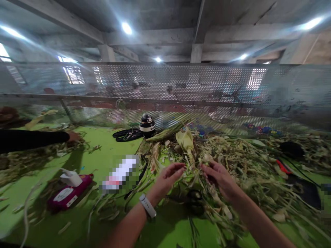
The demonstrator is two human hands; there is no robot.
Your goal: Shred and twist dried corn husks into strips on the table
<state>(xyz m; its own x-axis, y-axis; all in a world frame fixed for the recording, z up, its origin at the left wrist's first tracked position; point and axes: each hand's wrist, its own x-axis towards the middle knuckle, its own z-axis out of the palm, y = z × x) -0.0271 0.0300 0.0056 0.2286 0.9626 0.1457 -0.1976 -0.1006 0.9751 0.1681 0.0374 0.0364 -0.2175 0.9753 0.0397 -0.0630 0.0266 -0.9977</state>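
My left hand (169, 175), with a pale watch band at the wrist, has its thumb and fingertips drawn close together. Whatever lies between them is too small to make out. Across from it, my right hand (216, 176) pinches a small pale piece of dried husk (206, 163). Just beyond both hands, a pale yellow bundle of folded husk (185, 140), shaped like a flower, stands among the scraps. Below the hands lie dark-handled scissors (196, 199), partly in shadow.
Dried husks (245, 165) cover the right side of the green table (108, 137). To the left are a lit phone (120, 174) on a cable and a maroon power strip (69, 193). A black jar-like object (147, 124) stands by the perforated screen (160, 81). Another person's dark sleeve (33, 139) reaches in.
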